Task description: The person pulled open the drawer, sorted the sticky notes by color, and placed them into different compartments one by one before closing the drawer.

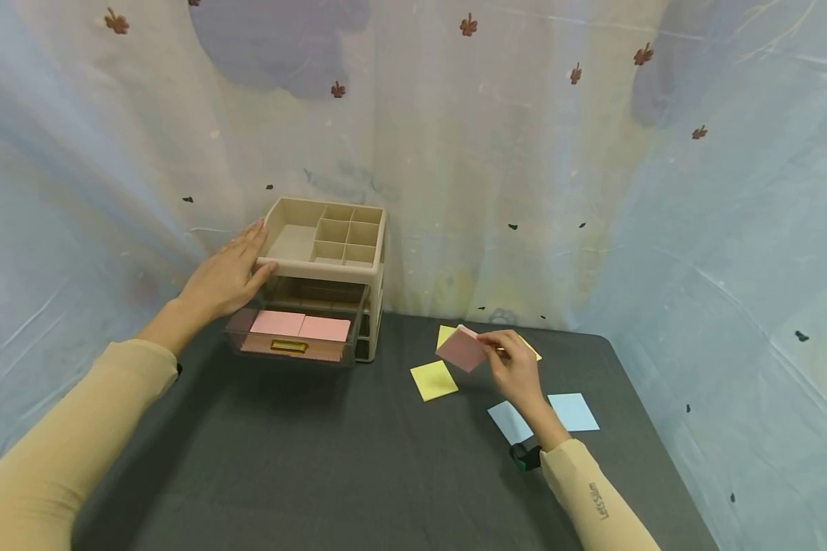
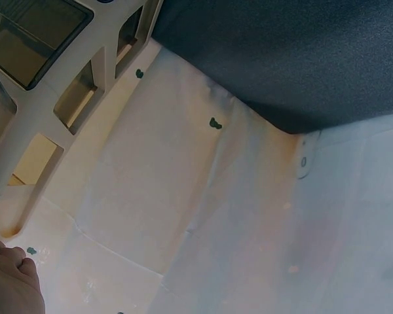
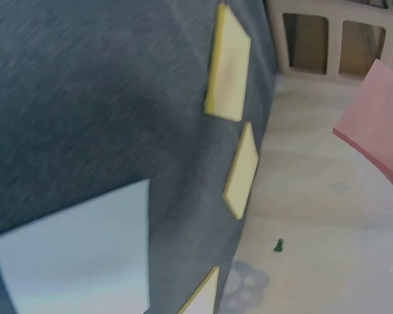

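Note:
My left hand (image 1: 223, 268) rests against the left top edge of a beige desktop drawer organizer (image 1: 327, 269), fingers stretched along the side and thumb at the front rim. Below it, a clear drawer (image 1: 241, 348) is pulled out and holds two pink sticky note stacks (image 1: 324, 328) side by side. Over the table, my right hand (image 1: 517, 371) pinches a pink sticky note pad (image 1: 462, 349) by its corner, thumb and fingers on it. That pad hangs tilted above yellow sticky note pads (image 1: 434, 380). In the right wrist view the held pink pad (image 3: 380, 121) shows at the right edge.
Blue sticky note pads (image 1: 573, 412) lie near my right forearm, one (image 1: 510, 422) partly behind the wrist. The dark table (image 1: 358, 474) ends at a patterned curtain (image 1: 441, 191) at the back and right. Small compartments (image 1: 348, 232) divide the organizer's top.

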